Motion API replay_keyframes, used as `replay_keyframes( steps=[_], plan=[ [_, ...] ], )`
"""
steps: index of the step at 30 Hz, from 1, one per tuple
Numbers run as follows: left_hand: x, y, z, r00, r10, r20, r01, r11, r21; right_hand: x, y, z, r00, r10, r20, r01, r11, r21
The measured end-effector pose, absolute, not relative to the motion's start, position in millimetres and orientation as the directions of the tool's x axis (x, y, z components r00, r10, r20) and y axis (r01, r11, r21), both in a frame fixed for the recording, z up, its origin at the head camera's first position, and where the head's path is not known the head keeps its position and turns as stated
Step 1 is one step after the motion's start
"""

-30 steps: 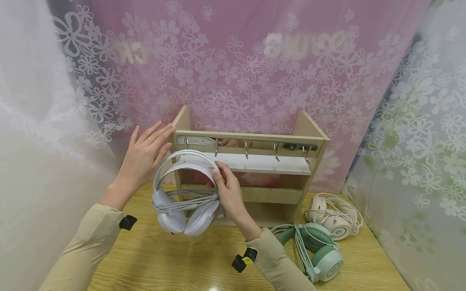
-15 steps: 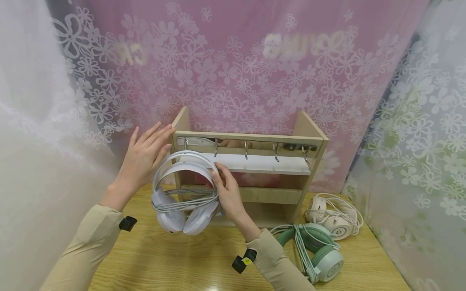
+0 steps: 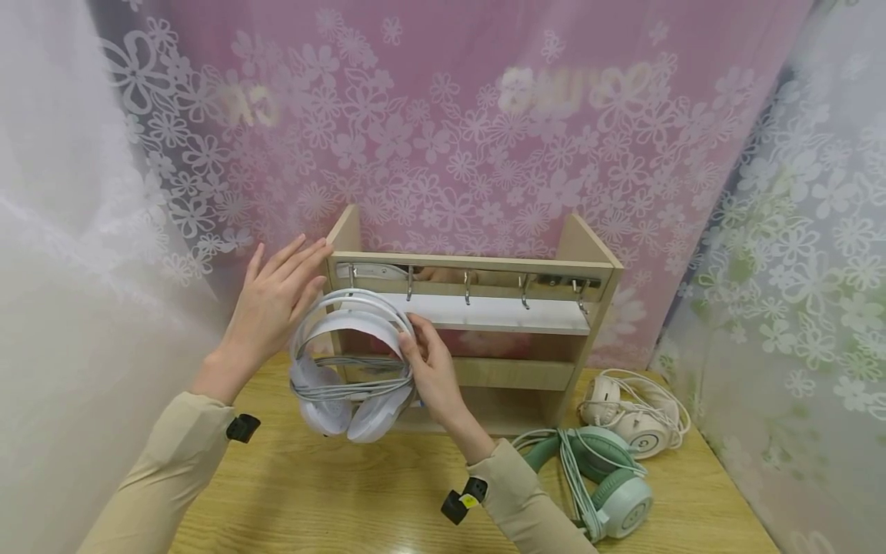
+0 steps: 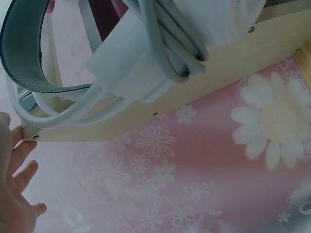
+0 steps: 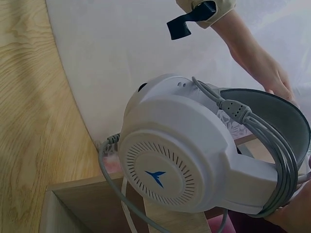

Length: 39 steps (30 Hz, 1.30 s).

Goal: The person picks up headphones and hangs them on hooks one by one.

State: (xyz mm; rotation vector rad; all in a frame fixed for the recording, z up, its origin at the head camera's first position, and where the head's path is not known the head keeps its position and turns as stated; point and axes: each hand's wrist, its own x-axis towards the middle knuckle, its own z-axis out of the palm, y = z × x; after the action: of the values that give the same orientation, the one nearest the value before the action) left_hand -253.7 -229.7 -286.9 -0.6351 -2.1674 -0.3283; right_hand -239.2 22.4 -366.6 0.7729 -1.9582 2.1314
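My right hand (image 3: 434,377) grips a pair of white headphones (image 3: 379,415) by the right side of the headband. Grey cable is wound in a bundle across the headphones, between the band and the ear cups. In the head view the top of the band overlaps the lower end of the leftmost metal hook (image 3: 351,275) on a small wooden shelf (image 3: 512,375). With fingers straight, my left hand (image 3: 266,312) rests its fingertips at the upper left corner of that shelf. The right wrist view shows one ear cup (image 5: 165,160) close up, with a blue mark on it.
Several more hooks (image 3: 467,288) line the metal strip to the right. Green headphones (image 3: 626,500) and cream headphones (image 3: 647,435), both with wound cables, lie on the wooden table (image 3: 332,500) to the right. Flowered curtains (image 3: 429,138) hang behind and beside the shelf.
The ear cups of the white headphones have shifted slightly up and toward the shelf, while the top of the band has dropped a little. My left hand stays at the shelf corner.
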Motion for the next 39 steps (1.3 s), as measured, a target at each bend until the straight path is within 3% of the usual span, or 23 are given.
replay_keyframes(
  steps=[21,39],
  plan=[
    [-253.7,-228.5,-288.1,-0.524,0.326,0.787,0.547,0.837,0.017,-243.1,25.2,-374.2,-0.850,-0.254,0.462,-0.449,-0.111,-0.886],
    [-254.5,-229.0,-288.3,-0.520,0.320,0.792,0.545,0.838,0.019,-250.7,38.6,-373.5,-0.884,-0.245,0.399,-0.417,0.025,-0.908]
  ],
)
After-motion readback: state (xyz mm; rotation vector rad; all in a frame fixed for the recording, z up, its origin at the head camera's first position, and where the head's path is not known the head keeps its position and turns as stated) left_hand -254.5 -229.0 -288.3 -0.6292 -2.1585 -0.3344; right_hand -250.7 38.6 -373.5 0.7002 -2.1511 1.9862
